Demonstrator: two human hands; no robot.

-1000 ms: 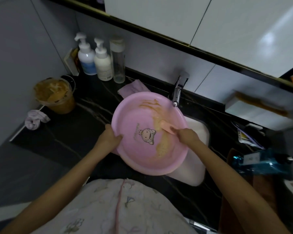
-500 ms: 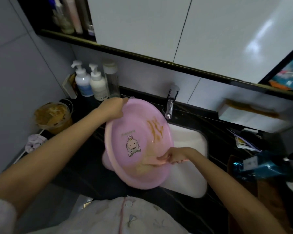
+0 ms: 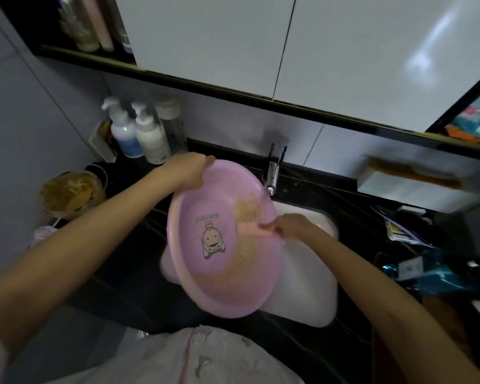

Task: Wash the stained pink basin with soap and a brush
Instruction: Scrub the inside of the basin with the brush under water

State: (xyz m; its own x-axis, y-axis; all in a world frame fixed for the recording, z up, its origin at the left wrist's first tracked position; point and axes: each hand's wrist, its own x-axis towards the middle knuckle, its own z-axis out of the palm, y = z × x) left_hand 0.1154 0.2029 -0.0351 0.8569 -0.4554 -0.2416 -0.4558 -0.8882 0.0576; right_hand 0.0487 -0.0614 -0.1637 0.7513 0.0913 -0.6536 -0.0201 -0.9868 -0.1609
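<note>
The pink basin (image 3: 222,245) is held tilted over the left edge of the white sink (image 3: 311,286), its open inside turned toward the camera and its lower rim near the front of the black desk (image 3: 122,259). Its far upper rim is gripped by the left hand (image 3: 189,169), whose fingers are curled over the edge. A pink brush (image 3: 257,230) is pinched in the right hand (image 3: 291,225) and is pressed against the inner wall of the basin, on its right side. Brownish stains (image 3: 248,210) are seen above and below the brush, and a cartoon figure (image 3: 212,241) is printed on the basin's floor. The faucet (image 3: 273,173) stands just behind the basin's upper right rim. Two pump bottles (image 3: 125,134) and a clear bottle (image 3: 172,126) are set at the back left of the desk, and a container of brownish matter (image 3: 70,194) is placed at the far left.
</note>
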